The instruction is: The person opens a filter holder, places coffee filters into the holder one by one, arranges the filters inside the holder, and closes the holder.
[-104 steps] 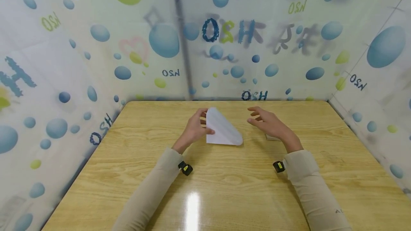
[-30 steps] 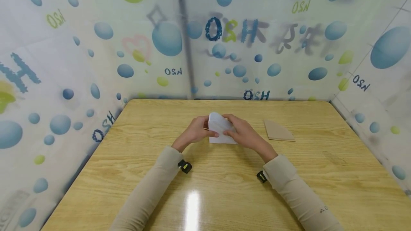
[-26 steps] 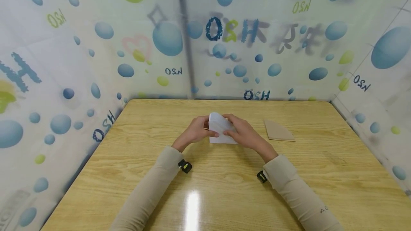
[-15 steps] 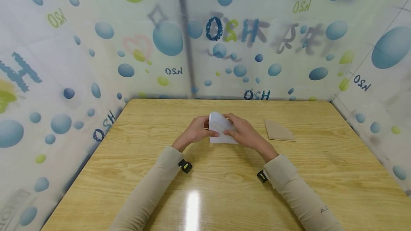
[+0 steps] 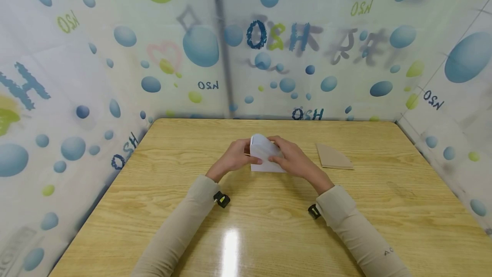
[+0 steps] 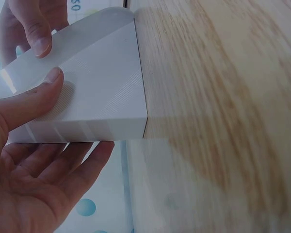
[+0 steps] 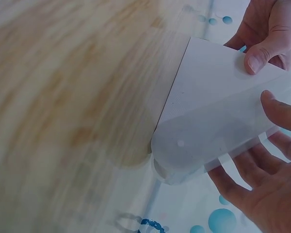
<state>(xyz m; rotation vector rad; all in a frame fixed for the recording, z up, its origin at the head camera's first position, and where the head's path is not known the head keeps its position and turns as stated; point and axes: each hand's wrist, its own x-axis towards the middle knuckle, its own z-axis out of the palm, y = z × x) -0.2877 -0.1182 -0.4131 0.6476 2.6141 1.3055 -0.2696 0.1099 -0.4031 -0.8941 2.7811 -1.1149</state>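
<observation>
A white wedge-shaped box with rounded corners stands on the wooden table, held between both hands. My left hand grips its left side. In the left wrist view the left thumb lies on the broad face, while the other fingers reach round the narrow side. My right hand holds the slanted right side. The right wrist view shows a smooth, translucent-looking strip along that slope, with the right thumb against it and fingers behind.
A flat tan quarter-circle piece lies on the table to the right of the right hand. Behind and beside the table hang patterned sheets with blue and green dots.
Over the longer span, my right hand has moved left from beside the tan piece and taken hold of the box, uncovering that piece. Through the last second the hands and box stay nearly still.
</observation>
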